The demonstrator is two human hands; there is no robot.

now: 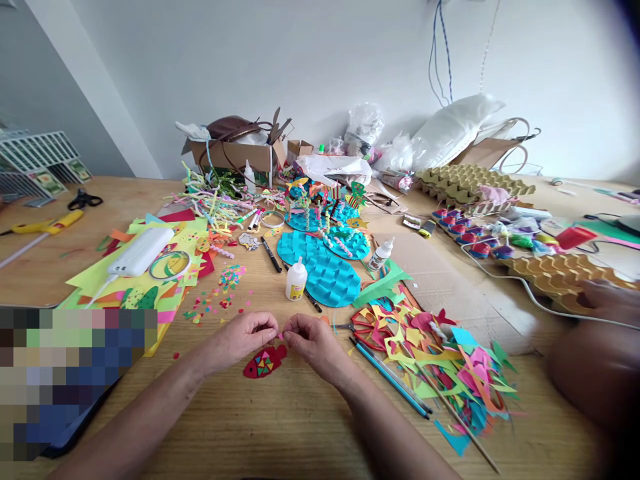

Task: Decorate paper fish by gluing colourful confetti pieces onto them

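Observation:
My left hand (254,335) and my right hand (311,341) meet above the near part of the table, fingertips pinched together. A tiny pink piece (281,335), perhaps paper, shows between them; its shape is mostly hidden by the fingers. Just below lies a red paper fish (260,365) with a dark eye and small yellow, green and blue triangles on its body. Its tail end reaches under my right fingers. A white glue bottle (297,281) stands upright beyond my hands, beside a large blue scalloped paper oval (323,267).
Cut paper scraps (450,353), pencils (393,379) and a thin stick lie to the right. Small confetti pieces (231,277) are at left, near coloured sheets bearing a white power bank (141,251). A second glue bottle (381,255) stands behind. Another person's arm (590,360) reaches in at right.

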